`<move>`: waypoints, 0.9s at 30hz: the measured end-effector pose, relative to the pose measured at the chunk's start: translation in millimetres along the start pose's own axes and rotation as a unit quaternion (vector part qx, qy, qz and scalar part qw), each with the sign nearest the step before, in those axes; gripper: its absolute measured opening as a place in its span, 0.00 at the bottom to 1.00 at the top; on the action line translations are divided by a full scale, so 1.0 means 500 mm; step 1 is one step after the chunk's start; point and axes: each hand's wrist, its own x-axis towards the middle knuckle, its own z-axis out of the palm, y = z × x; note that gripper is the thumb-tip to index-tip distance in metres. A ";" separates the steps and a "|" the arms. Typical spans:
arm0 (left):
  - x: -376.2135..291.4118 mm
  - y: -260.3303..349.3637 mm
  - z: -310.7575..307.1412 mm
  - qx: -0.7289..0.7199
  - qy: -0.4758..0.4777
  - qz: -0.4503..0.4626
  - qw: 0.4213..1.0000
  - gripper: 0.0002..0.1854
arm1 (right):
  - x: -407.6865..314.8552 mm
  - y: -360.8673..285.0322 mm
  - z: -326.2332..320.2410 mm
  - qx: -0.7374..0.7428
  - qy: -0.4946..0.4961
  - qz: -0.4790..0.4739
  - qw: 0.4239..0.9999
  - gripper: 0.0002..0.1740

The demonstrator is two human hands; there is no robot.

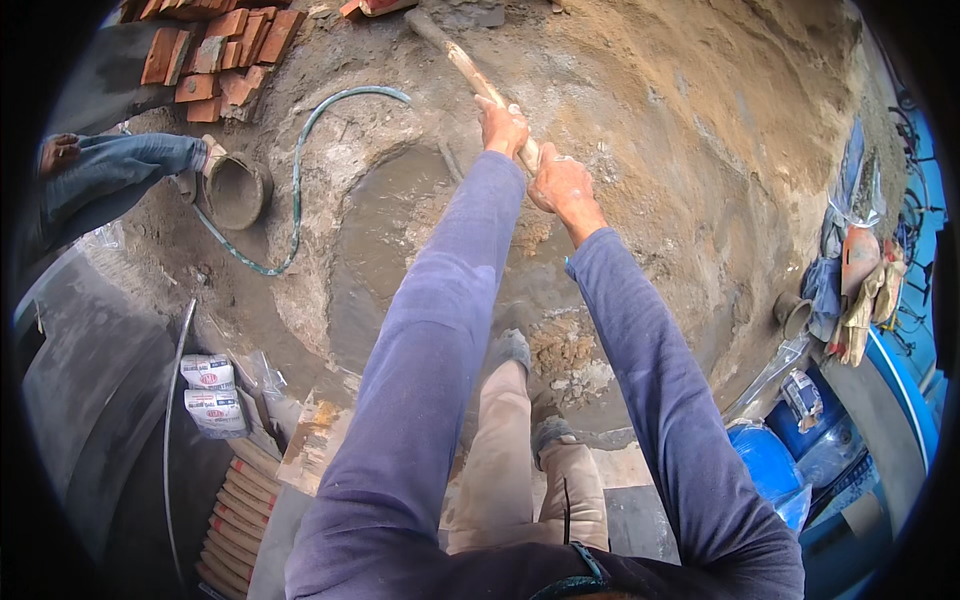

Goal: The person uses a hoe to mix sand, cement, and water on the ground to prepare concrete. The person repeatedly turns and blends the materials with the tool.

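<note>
Both of my hands grip one long wooden tool handle [472, 71], which runs up and to the left from my hands. My left hand [504, 126] is wrapped around it farther out. Close by, my right hand [564, 182] holds it lower down, near its end. What is fixed to the handle's far end cannot be made out. Below my forearms lies a pool of grey, watery mix [390, 217] ringed by wet sand and mortar. A thin stick-like piece [450, 161] pokes out of the pool near my left sleeve. My shoes stand at the pool's near side.
A green hose [297, 180] curves across the ground at left. Beside it another person's foot is next to a mortar-crusted bucket [238, 191]. Broken bricks [225, 56] are piled behind. Sand [720, 90] rises at right, near blue drums [765, 457]. Stacked sacks [238, 517] stand lower left.
</note>
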 end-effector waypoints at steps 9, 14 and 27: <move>-0.211 -0.114 0.067 0.051 -0.237 -0.220 0.945 0.43 | -0.349 0.121 0.062 0.057 -0.143 0.117 0.981 0.24; -0.372 -0.041 0.006 -0.210 -0.240 -0.278 0.906 0.32 | -0.560 0.106 0.025 0.053 -0.095 0.138 0.984 0.24; -0.877 -0.213 -0.019 -0.373 -0.212 -0.484 0.763 0.14 | -1.085 0.265 0.176 0.130 -0.120 0.247 0.953 0.23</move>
